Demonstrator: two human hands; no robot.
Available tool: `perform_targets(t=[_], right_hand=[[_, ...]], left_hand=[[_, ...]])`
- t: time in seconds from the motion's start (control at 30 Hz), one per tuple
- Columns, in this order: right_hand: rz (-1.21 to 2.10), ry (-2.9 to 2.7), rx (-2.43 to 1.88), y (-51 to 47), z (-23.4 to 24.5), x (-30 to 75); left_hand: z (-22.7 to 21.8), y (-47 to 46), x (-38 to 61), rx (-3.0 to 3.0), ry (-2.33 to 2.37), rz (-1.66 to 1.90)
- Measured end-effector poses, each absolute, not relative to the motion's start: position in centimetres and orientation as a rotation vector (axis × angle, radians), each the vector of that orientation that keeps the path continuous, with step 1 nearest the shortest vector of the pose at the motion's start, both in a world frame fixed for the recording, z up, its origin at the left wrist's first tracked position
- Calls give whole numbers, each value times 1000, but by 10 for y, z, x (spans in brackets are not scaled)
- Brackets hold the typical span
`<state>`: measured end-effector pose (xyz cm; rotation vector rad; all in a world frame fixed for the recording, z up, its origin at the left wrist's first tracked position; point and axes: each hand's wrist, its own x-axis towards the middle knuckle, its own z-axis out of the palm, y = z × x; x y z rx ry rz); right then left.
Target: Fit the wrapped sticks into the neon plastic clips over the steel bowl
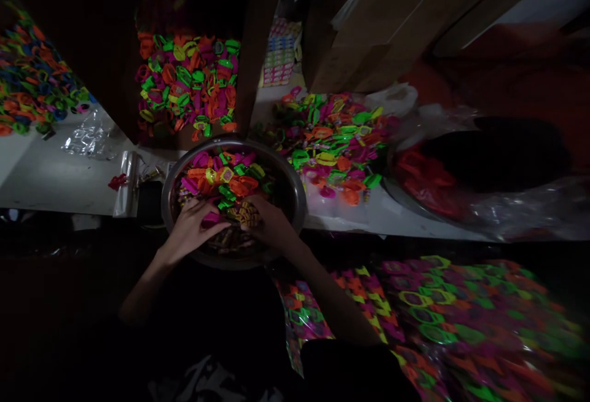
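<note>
- Nearest, on the near right, overlapping sheets of neon pieces (415, 310) lie in the dark, showing pink, green and orange.
- The left hand (191, 230) rests inside the metal bowl (297, 190), its fingers curled round a pink piece (212, 219).
- The right hand (271, 225) is just beside it, fingers bent down into the plastic pieces (225, 181) — I cannot tell whether they grip anything.
- The bowl stands at the near edge of the table (50, 174).
- Farther right lies a loose pile (332, 137). Beyond it are a heaped tray (188, 82) and cardboard boxes (369, 33).
</note>
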<state>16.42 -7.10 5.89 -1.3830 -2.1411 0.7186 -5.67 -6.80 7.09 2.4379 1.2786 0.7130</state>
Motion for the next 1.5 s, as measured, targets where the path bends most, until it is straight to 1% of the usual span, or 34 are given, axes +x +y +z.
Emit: perform_targets(t=[0.23, 0.5, 0.83, 0.93, 1.07, 1.33, 1.5], right_hand=[[620, -2291, -1318, -83, 71, 164], [683, -2353, -1307, -91, 81, 157], [760, -2448, -1337, -96, 87, 143], [821, -2400, -1337, -96, 84, 144], [877, -2315, -1441, -94, 85, 150], [710, -2408, -1421, -98, 94, 156], [670, -2499, -1370, -100, 100, 153]], left_hand=[[72, -74, -58, 2669, 1203, 771], [79, -80, -62, 2697, 1170, 867], [79, -83, -67, 3130, 898, 681], [81, -83, -67, 3151, 906, 672], [83, -81, -66, 3085, 967, 725], [81, -80, -63, 3109, 938, 857], [82, -81, -65, 3174, 842, 864]])
